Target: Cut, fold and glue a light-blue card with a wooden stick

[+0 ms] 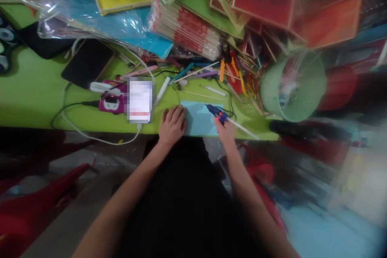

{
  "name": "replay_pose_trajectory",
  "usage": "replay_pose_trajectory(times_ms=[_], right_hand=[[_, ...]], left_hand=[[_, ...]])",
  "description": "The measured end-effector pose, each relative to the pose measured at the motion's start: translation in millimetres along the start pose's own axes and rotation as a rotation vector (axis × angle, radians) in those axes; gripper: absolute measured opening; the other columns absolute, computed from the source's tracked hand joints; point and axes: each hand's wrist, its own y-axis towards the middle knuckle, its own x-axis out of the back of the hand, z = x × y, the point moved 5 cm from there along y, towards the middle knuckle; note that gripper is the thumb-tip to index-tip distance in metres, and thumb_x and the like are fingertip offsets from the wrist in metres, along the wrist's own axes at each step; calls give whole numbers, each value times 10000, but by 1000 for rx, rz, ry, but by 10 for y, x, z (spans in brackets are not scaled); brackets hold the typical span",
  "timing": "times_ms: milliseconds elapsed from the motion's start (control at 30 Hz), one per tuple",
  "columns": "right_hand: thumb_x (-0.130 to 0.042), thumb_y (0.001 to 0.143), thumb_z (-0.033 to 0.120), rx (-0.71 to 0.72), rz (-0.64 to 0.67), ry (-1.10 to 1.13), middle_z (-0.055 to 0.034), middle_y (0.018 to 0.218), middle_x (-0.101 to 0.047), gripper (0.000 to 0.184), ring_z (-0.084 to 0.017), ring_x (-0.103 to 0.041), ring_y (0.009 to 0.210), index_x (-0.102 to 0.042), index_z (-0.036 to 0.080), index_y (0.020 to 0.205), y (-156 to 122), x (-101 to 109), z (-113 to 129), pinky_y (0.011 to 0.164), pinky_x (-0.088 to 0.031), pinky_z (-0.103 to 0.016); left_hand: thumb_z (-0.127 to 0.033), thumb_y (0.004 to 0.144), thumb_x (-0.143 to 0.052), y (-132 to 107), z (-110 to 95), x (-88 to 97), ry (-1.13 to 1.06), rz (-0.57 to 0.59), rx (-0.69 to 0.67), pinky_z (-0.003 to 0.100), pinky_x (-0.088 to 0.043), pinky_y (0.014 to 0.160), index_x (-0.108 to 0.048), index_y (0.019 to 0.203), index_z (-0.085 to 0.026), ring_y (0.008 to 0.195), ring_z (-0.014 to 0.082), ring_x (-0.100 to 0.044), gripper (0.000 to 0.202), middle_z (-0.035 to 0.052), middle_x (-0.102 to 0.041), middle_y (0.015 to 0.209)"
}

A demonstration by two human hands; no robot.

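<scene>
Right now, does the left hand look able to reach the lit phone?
Probably yes: only tabletop shows between the left hand, at the blue sheet, and the near end of the phone.

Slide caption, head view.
Right hand grips dark-blue glue gun over light-blue rectangular sheet; left hand lies at its left edge.

Purple power strip (pixel 112 105), green basket (pixel 271 87)

A bright green table (pixel 36 100) carries everything, with a light blue sheet (pixel 196 123) lying flat near its front edge. Left of the sheet lie a white marker (pixel 163 90), a purple power strip (pixel 121 106) and a flat black device (pixel 88 62); behind it lies a thin stick (pixel 201 95), and a pale green basket (pixel 273 92) stands toward the right end.
</scene>
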Motion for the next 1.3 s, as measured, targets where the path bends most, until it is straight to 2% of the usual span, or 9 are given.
replay_pose_trajectory(times_ms=[333, 567, 700, 833, 967, 1100, 1200, 1300], right_hand=[[-587, 814, 682, -21, -6, 35, -1, 584, -557, 479, -210, -569, 637, -658, 208, 820, 9, 77, -39, 611, -415, -319], [-587, 820, 691, 0, -2, 41, 1, 580, -543, 471, -212, -575, 648, -633, 224, 788, 2, 17, -13, 613, -411, -315], [-604, 820, 663, -6, -24, 58, 13, 565, -524, 439, -203, -554, 623, -635, 225, 792, 29, 77, -51, 610, -411, -316], [-632, 801, 646, -33, -6, 160, 42, 543, -500, 424, -161, -484, 527, -645, 223, 818, 31, 125, -74, 561, -397, -303], [-653, 763, 659, -59, 42, 292, 59, 499, -452, 453, -137, -452, 504, -671, 206, 769, 16, 132, -71, 523, -368, -281], [-663, 770, 626, -56, 64, 385, 80, 509, -432, 467, -112, -403, 495, -730, 188, 914, 15, 147, -79, 515, -337, -261], [-656, 776, 641, -58, 76, 385, 78, 501, -426, 479, -115, -410, 496, -725, 182, 897, 16, 134, -104, 517, -336, -262], [-625, 800, 672, -51, 87, 337, 74, 500, -425, 484, -123, -430, 499, -692, 193, 832, 4, 95, -118, 531, -352, -270]], left_hand=[[-307, 1011, -519, -8, -1, -5, 30, 7, -11, 569, -277, 1276, -566, 1509, -273, 1444, 308, -517, 501, 95, -556, 1563], [-322, 1018, -496, -3, 10, -1, -40, 31, 22, 597, -256, 1280, -558, 1514, -289, 1455, 315, -505, 501, 102, -547, 1569], [-331, 1016, -502, 8, 7, 15, -33, 49, 29, 583, -252, 1284, -567, 1507, -296, 1460, 311, -499, 496, 95, -545, 1573], [-313, 1020, -505, 17, -7, 59, 16, 54, 17, 587, -251, 1279, -580, 1492, -290, 1441, 308, -519, 479, 91, -565, 1555], [-288, 1014, -506, 2, 19, 117, 15, 54, 34, 607, -211, 1289, -557, 1511, -295, 1446, 311, -515, 500, 90, -563, 1556], [-310, 1011, -517, -29, 13, 165, 17, 21, 68, 612, -173, 1304, -433, 1600, -275, 1495, 321, -460, 595, 100, -520, 1589], [-296, 1023, -491, -44, -103, 106, -3, 83, -13, 578, -187, 1310, -364, 1634, -275, 1520, 294, -432, 625, 88, -475, 1619], [-280, 1029, -480, -62, -216, 1, -24, 175, -108, 564, -223, 1303, -404, 1614, -293, 1543, 281, -395, 590, 70, -438, 1640]])
